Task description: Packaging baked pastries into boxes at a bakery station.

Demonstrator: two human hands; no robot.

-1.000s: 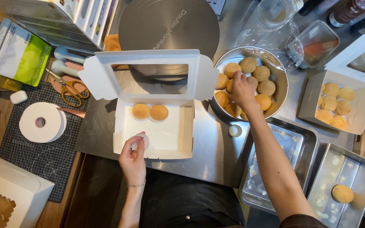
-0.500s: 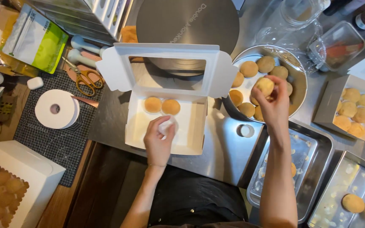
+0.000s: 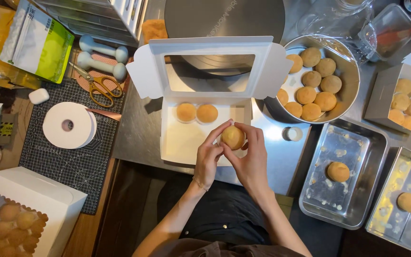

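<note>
Both my hands hold one round golden bun (image 3: 233,136) over the front of an open white box (image 3: 181,143) with a windowed lid. My left hand (image 3: 209,157) pinches the bun's left side, my right hand (image 3: 251,154) cups its right side. Two buns (image 3: 196,113) lie side by side at the back of the box. To the right, a round metal bowl (image 3: 348,97) lined with plastic holds several more buns.
A paper cup liner (image 3: 293,133) lies beside the bowl. Two metal trays (image 3: 357,209) (image 3: 396,228) at right each hold one bun. Closed box of buns (image 3: 20,219) at lower left; tape roll (image 3: 68,125), scissors (image 3: 98,85) on a cutting mat; another filled box (image 3: 405,107) far right.
My right hand lifted a bun from the bowl and carried it left to the box. My left hand rose from the box floor to meet it.
</note>
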